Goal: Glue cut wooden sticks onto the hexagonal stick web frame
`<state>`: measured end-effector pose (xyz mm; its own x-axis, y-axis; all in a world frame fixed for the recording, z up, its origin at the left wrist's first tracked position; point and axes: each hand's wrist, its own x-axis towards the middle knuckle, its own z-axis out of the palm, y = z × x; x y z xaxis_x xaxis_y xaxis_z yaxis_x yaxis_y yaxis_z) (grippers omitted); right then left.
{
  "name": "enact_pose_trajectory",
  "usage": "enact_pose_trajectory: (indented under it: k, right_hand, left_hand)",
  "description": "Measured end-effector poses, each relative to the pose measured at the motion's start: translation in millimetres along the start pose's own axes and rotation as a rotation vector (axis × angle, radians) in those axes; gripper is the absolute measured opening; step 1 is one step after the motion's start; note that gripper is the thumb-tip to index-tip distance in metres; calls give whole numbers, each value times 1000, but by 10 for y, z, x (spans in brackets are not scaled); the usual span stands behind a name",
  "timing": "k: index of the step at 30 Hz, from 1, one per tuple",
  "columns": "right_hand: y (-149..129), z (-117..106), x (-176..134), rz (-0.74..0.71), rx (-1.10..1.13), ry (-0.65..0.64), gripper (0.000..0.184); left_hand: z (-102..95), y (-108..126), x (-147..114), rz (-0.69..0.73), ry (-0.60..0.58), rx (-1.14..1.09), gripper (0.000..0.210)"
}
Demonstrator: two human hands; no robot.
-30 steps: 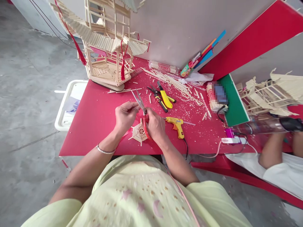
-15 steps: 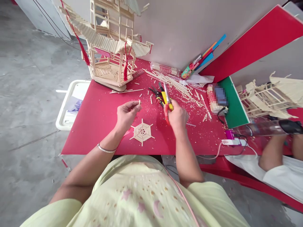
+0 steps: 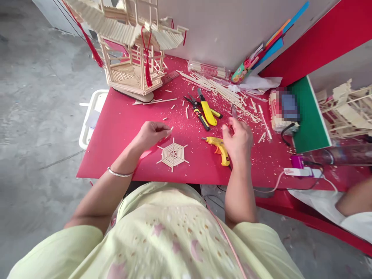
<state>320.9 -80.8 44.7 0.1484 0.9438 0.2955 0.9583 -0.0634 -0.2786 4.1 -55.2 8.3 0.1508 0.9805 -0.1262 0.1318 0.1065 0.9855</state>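
My left hand [image 3: 152, 133] is closed in a pinch on a short wooden stick piece [image 3: 171, 128]. Below it on the red tabletop lies a six-armed web of small sticks [image 3: 173, 154]. My right hand [image 3: 240, 139] has its thumb and forefinger apart, over the handles of a pair of scissors [image 3: 234, 111]. The scissors' blades point away from me, and the hand hides most of the handles. Just left of that hand lies a yellow glue gun [image 3: 218, 147]. Farther back rest a yellow utility knife [image 3: 207, 110] and black-and-yellow pliers [image 3: 199, 114].
A stick-built pavilion [image 3: 130, 62] with red tassels stands at the back left. Loose sticks [image 3: 215, 87] and offcuts lie along the back, near a pen holder [image 3: 240, 73]. At right are a green board [image 3: 312, 116], a power strip [image 3: 302, 173] and another person's arm [image 3: 356, 195].
My right hand has moved right with the scissors, and its fingers have spread. The glue gun now shows beside it. My left hand still pinches the stick piece. The view has shifted slightly.
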Motion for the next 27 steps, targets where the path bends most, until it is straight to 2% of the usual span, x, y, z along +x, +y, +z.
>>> enact_pose_trajectory:
  k: [4, 8, 13, 18, 24, 27]
  right_hand:
    - [-587, 166, -424, -237, 383, -227, 40]
    - [-905, 439, -588, -304, 461, -346, 40]
    - [-960, 629, -549, -395, 390, -338, 39]
    - [-943, 692, -597, -407, 337, -313, 38]
    - [-923, 739, -635, -447, 378, -262, 37]
    - [-917, 752, -639, -447, 402, -232, 33]
  left_hand:
    - [-54, 4, -3, -13, -188, 178, 17]
    - [-72, 46, 22, -40, -248, 230, 11]
    - [-84, 70, 40, -110, -220, 239, 8]
    - [-102, 5, 56, -113, -274, 271, 7]
    - [-80, 72, 50, -152, -346, 491, 11]
    - [-46, 131, 35, -127, -351, 526, 12]
